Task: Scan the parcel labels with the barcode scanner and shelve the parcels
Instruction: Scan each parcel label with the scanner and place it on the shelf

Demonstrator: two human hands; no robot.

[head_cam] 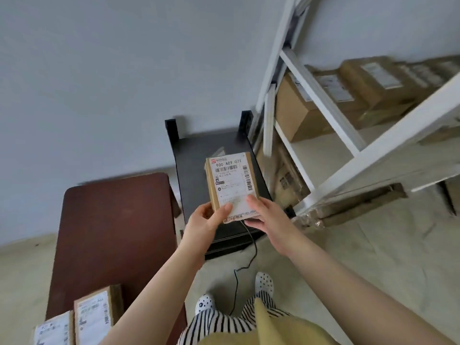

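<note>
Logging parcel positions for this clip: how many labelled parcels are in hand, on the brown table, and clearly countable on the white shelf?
In hand: 1, the held parcel, gripped by left hand and right hand
On the brown table: 2
On the white shelf: at least 3, blurred
Total: at least 6

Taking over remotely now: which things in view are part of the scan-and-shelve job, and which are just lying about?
Job:
- parcel held by left hand and right hand
- two labelled parcels on the brown table
- white shelf rack
- black cable

Lying about:
- black stand
- flattened cardboard
</note>
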